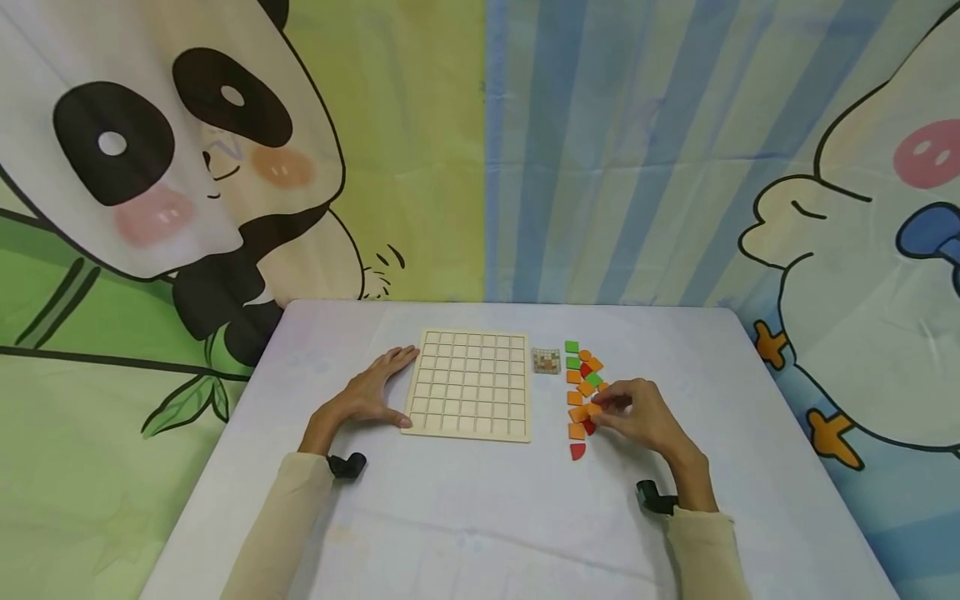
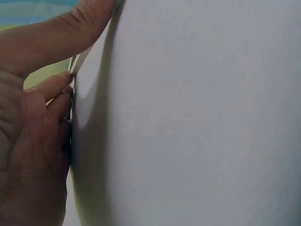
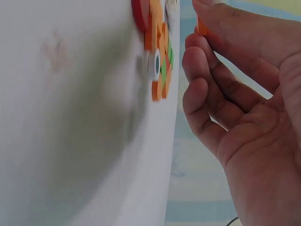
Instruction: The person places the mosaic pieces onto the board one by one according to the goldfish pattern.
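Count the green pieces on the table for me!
3: the farthest green piece, a second green piece just nearer, and a third green piece by orange pieces near the right hand. That hand may hide more.

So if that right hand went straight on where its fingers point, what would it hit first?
Likely the loose orange pieces just left of the right hand; its height above them is unclear.
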`<action>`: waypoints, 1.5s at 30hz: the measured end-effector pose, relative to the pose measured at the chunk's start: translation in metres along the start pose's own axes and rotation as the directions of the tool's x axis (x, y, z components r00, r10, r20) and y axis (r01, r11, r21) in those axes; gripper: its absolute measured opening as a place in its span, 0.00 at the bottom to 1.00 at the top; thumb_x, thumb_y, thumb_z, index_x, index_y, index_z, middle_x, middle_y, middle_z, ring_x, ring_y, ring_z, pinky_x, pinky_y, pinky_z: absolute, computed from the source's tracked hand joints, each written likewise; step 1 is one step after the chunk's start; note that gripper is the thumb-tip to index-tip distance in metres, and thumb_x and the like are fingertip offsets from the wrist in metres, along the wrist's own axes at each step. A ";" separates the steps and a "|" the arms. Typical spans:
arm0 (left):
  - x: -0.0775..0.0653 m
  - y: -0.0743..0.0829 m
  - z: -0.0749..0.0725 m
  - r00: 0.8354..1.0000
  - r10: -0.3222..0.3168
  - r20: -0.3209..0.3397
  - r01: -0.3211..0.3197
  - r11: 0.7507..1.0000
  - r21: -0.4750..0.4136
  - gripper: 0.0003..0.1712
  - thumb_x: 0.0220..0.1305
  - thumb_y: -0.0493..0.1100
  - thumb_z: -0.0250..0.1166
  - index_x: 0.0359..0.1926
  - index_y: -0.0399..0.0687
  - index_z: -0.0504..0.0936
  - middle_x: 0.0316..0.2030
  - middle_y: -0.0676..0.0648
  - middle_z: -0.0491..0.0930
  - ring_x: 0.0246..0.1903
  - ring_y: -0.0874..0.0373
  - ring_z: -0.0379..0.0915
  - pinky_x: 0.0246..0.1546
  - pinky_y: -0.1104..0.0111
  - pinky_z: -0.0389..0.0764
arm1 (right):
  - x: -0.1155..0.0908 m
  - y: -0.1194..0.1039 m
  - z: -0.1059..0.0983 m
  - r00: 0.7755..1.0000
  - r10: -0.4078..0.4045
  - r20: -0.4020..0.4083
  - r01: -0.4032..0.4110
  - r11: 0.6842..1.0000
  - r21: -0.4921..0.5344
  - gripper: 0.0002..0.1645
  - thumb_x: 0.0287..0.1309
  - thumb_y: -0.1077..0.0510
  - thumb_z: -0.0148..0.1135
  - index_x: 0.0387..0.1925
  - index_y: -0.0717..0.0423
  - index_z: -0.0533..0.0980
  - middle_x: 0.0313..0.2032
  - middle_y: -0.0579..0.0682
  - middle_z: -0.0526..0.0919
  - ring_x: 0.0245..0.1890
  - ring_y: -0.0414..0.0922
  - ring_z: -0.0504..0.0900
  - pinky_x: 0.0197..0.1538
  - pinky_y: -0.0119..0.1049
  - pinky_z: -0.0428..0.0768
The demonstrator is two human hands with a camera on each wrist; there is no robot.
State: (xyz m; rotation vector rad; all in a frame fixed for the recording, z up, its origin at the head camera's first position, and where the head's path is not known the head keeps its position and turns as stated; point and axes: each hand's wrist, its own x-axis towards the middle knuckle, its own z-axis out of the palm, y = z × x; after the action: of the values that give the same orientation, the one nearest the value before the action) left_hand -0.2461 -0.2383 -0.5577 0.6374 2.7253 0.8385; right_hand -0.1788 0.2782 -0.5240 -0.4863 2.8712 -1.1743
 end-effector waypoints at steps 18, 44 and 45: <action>-0.001 0.000 0.000 1.000 -0.012 -0.023 0.013 1.000 0.019 0.82 0.38 0.62 0.91 0.88 0.49 0.54 0.87 0.33 0.53 0.85 0.27 0.50 0.67 0.18 0.69 | 0.027 -0.033 0.041 0.993 -0.098 0.061 0.089 0.988 0.127 0.11 0.57 0.64 0.83 0.43 0.57 0.92 0.36 0.47 0.92 0.32 0.39 0.84 0.39 0.31 0.88; 0.004 -0.003 0.003 1.000 0.003 -0.016 -0.003 1.000 -0.009 0.81 0.39 0.63 0.91 0.89 0.53 0.54 0.88 0.37 0.52 0.86 0.30 0.47 0.70 0.18 0.66 | 0.087 -0.086 0.107 0.943 -0.296 0.154 0.266 0.946 0.187 0.14 0.58 0.64 0.83 0.46 0.61 0.91 0.40 0.52 0.93 0.37 0.41 0.88 0.43 0.31 0.89; 0.003 -0.004 0.003 1.000 0.000 -0.016 -0.001 1.000 -0.013 0.81 0.39 0.62 0.91 0.89 0.53 0.54 0.88 0.38 0.52 0.86 0.30 0.47 0.71 0.18 0.66 | 0.089 -0.086 0.109 0.942 -0.294 0.159 0.264 0.946 0.189 0.14 0.58 0.63 0.83 0.46 0.61 0.91 0.39 0.52 0.93 0.36 0.41 0.87 0.43 0.31 0.89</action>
State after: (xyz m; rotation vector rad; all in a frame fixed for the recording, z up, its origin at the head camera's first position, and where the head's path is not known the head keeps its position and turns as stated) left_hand -0.2493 -0.2379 -0.5630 0.6314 2.7313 0.8648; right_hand -0.2262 0.1201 -0.5336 -0.9670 2.5807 -1.3087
